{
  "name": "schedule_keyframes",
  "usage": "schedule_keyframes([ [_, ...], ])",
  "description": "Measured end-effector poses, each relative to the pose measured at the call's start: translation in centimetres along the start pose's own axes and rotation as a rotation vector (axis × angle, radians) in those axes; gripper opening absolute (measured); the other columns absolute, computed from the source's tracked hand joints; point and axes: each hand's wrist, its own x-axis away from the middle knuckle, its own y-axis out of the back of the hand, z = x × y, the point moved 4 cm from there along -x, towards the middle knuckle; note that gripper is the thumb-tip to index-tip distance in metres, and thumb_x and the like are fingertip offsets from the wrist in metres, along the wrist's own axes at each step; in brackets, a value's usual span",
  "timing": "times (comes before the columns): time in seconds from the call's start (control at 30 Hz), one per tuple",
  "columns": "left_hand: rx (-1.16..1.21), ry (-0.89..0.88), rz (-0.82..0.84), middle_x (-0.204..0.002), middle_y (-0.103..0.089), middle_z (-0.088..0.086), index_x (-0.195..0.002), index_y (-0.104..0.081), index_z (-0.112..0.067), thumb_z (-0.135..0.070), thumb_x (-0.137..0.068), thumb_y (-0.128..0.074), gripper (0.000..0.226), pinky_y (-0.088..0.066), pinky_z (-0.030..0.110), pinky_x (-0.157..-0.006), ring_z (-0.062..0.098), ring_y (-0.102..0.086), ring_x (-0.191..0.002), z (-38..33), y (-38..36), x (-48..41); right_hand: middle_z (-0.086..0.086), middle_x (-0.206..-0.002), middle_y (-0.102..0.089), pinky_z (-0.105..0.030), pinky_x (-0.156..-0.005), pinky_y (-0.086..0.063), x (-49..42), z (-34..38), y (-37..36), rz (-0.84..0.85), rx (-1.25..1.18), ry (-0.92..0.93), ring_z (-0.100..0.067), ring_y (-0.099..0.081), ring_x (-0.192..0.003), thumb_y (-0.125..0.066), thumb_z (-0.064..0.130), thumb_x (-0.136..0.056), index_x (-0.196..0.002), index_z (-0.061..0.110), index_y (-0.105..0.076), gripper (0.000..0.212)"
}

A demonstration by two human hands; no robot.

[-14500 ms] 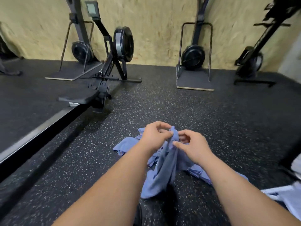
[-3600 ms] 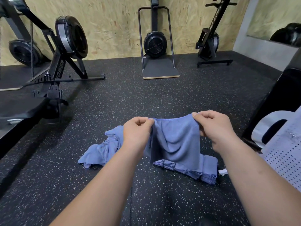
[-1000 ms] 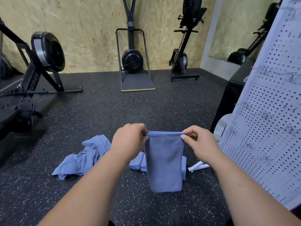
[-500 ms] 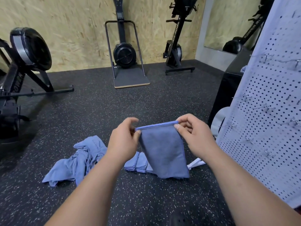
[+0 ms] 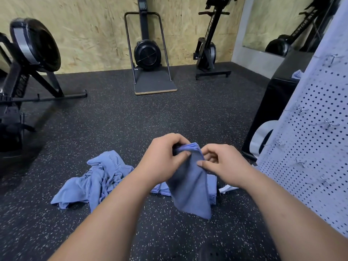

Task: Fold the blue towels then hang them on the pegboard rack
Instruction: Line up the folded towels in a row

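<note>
A folded blue towel [image 5: 190, 187] hangs in the air above the floor, its top edge bunched between my two hands. My left hand [image 5: 162, 161] grips that edge from the left with curled fingers. My right hand [image 5: 220, 164] pinches it from the right. On the floor behind lies a crumpled heap of blue towels [image 5: 94, 179] to the left and a stack of folded blue towels [image 5: 211, 187] partly hidden behind the held one. The white pegboard rack [image 5: 310, 147] with metal hooks stands at the right.
Black speckled rubber floor [image 5: 131, 119] all around. A rowing machine [image 5: 28, 72] stands at the left, a ski trainer [image 5: 148, 53] at the back wall, another machine [image 5: 207, 48] to its right. A black box [image 5: 273, 102] sits behind the pegboard.
My hands have come together, so the towel's top edge, stretched flat half a second ago, is now folded narrower and bunched. The view has turned slightly left.
</note>
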Motion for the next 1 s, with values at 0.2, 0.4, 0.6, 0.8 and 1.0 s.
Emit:
schedule_keyframes([
  [0.2,-0.165,-0.028,0.071,-0.086,-0.072,-0.018,-0.099,-0.07,-0.038,-0.055,-0.091,-0.066,0.019,-0.057,0.038,-0.08,0.005,-0.067,-0.084,0.4,-0.1,0.6,0.02,-0.089,-0.077,-0.029,-0.08,-0.057,0.1,0.9,-0.7,-0.027,0.101,0.032,0.0,-0.071,-0.084,-0.081,0.027,-0.09,-0.098,0.035,-0.074,0.013],
  [0.4,-0.008,0.071,-0.147,-0.083,-0.073,-0.019,-0.092,-0.075,-0.035,-0.037,-0.095,-0.075,0.003,-0.052,0.024,-0.077,0.0,-0.067,-0.083,1.7,2.5,0.8,0.015,-0.079,-0.067,-0.024,-0.064,-0.043,0.6,-1.1,-1.0,0.122,0.429,-0.049,-0.004,-0.057,-0.07,-0.086,0.039,-0.083,-0.089,0.034,-0.062,0.025],
  [0.6,0.19,0.253,-0.41,-0.079,-0.074,-0.019,-0.091,-0.079,-0.028,-0.028,-0.096,-0.076,0.006,-0.047,0.016,-0.071,-0.004,-0.062,-0.072,4.0,5.8,1.6,0.013,-0.074,-0.068,-0.022,-0.061,-0.043,1.1,-2.9,0.6,0.128,0.414,-0.146,-0.006,-0.058,-0.067,-0.088,0.034,-0.084,-0.082,0.04,-0.063,0.026],
  [0.8,0.119,0.479,-0.495,-0.091,-0.073,-0.009,-0.099,-0.074,-0.022,-0.024,-0.101,-0.065,0.009,-0.049,0.032,-0.081,0.013,-0.064,-0.083,7.1,7.0,2.4,0.018,-0.088,-0.075,-0.035,-0.079,-0.055,0.9,-1.6,2.6,-0.132,0.174,-0.085,-0.01,-0.069,-0.082,-0.081,0.026,-0.091,-0.102,0.042,-0.064,0.026],
  [1.0,0.25,0.679,-0.52,-0.097,-0.063,-0.006,-0.103,-0.064,-0.017,-0.019,-0.102,-0.048,0.017,-0.042,0.034,-0.074,0.017,-0.054,-0.089,7.5,5.9,2.2,0.015,-0.084,-0.07,-0.043,-0.076,-0.056,0.5,0.8,3.2,-0.453,0.154,-0.071,-0.014,-0.067,-0.079,-0.077,0.03,-0.091,-0.092,0.035,-0.059,0.019],
])
